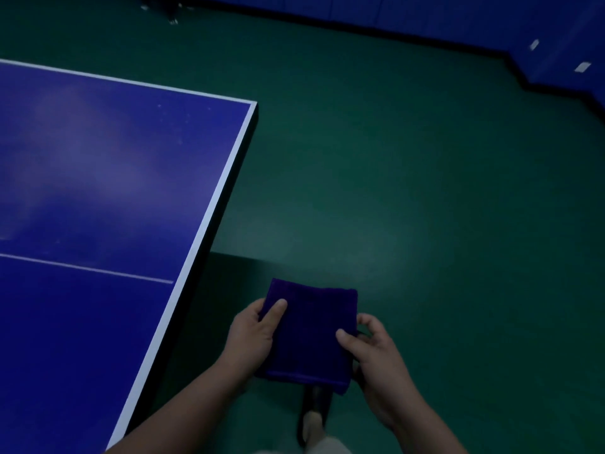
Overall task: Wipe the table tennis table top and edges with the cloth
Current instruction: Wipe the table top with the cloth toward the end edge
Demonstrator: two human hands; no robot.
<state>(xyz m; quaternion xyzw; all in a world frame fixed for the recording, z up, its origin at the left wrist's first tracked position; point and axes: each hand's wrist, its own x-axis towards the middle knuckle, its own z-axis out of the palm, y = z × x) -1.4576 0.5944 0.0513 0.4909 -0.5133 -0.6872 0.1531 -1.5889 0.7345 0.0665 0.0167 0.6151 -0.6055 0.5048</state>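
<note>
Cloth (pixel 309 335) held over floor (pixel 425 191), right of the table (pixel 98 191) edge.

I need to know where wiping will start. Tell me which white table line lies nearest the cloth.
The white edge line along the table's right side, beside the folded cloth that both hands hold off the table. The thin centre line lies farther left.

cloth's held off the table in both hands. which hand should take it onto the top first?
Left, probably. The left hand grips the cloth on the side nearest the table edge; the right hand is on the far side.
</note>
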